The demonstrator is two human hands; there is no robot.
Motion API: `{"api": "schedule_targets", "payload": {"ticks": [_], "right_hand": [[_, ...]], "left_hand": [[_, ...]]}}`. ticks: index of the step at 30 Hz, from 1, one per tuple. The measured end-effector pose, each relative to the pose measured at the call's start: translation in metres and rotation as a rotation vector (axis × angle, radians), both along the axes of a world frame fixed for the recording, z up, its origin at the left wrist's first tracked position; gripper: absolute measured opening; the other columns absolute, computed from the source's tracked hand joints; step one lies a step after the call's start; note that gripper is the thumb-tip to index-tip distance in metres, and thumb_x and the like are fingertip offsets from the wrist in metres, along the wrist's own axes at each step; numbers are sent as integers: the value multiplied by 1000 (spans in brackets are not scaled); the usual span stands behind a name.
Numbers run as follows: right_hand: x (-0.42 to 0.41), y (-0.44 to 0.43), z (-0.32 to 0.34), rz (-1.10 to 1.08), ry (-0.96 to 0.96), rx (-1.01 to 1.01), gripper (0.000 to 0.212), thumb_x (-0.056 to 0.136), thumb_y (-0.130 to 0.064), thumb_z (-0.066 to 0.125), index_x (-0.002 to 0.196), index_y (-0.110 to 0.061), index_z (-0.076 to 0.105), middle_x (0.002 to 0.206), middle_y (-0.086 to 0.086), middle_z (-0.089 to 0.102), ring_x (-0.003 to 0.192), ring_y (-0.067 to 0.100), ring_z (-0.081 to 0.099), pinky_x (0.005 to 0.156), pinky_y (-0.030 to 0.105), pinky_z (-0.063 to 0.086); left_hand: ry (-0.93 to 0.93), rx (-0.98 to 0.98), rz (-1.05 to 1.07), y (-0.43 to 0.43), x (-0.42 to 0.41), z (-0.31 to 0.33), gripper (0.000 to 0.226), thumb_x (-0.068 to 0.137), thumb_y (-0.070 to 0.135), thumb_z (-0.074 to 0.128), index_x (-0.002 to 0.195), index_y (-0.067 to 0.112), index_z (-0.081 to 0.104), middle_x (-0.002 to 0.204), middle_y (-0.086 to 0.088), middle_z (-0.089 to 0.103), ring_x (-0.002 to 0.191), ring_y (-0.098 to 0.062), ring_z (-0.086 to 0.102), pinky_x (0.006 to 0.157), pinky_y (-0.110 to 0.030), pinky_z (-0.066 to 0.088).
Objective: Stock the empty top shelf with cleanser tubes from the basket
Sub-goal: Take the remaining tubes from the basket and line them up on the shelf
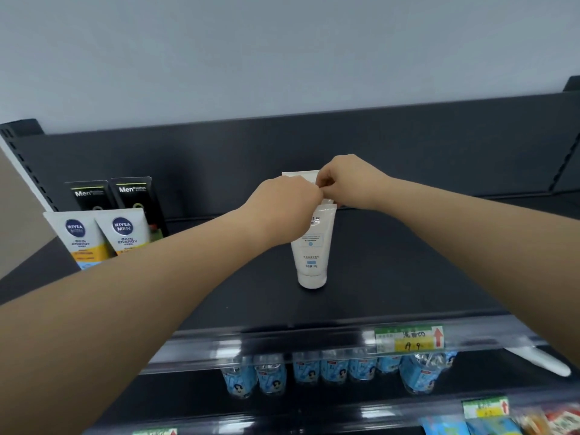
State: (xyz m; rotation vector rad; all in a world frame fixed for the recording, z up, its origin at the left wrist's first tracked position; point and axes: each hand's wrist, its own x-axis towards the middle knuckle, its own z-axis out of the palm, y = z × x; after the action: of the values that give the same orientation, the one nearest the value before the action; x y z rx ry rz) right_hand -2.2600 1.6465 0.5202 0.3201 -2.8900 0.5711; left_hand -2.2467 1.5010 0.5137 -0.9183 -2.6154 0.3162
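A white cleanser tube (311, 255) stands cap-down in the middle of the black top shelf (392, 271). My left hand (284, 207) is closed on its upper part. Right behind it, the flat crimped end of a second white tube (299, 176) shows, and my right hand (345, 180) pinches that end with fingertips. Both hands meet above the front tube and hide the rest of the rear one. The basket is out of view.
At the shelf's left end stand two Nivea Men tubes (100, 237) with two black Men tubes (111, 193) behind them. A price tag (409, 339) sits on the front rail. Blue-labelled bottles (332, 368) fill the shelf below.
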Motion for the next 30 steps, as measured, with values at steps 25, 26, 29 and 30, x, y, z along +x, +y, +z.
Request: {"api": "schedule_targets", "payload": {"ticks": [25, 26, 29, 30], "right_hand": [[11, 3, 3, -27, 52, -19, 20, 88, -26, 60, 95, -13, 73, 96, -1, 70, 90, 17, 65, 79, 30, 53], [12, 2, 4, -33, 59, -16, 20, 88, -26, 59, 95, -13, 73, 97, -1, 70, 91, 17, 65, 80, 31, 53], [16, 0, 7, -48, 87, -6, 20, 89, -26, 58, 94, -14, 73, 97, -2, 70, 91, 17, 64, 80, 32, 53], [18, 0, 8, -52, 97, 0, 20, 89, -26, 57, 94, -14, 73, 98, -2, 69, 91, 17, 64, 79, 30, 52]], "left_hand": [[-58, 96, 2, -5, 8, -2, 27, 96, 24, 35, 101, 15, 60, 93, -3, 63, 80, -25, 58, 63, -34, 46], [-59, 95, 3, -6, 9, -2, 27, 96, 25, 36, 101, 15, 61, 95, -3, 64, 81, -25, 59, 65, -35, 48], [-68, 96, 2, -9, 12, -1, 28, 96, 26, 37, 102, 15, 62, 99, -3, 63, 86, -25, 59, 69, -36, 50], [-71, 99, 4, -11, 14, 0, 28, 97, 27, 37, 104, 15, 62, 101, -2, 63, 87, -25, 59, 70, -36, 50]]}}
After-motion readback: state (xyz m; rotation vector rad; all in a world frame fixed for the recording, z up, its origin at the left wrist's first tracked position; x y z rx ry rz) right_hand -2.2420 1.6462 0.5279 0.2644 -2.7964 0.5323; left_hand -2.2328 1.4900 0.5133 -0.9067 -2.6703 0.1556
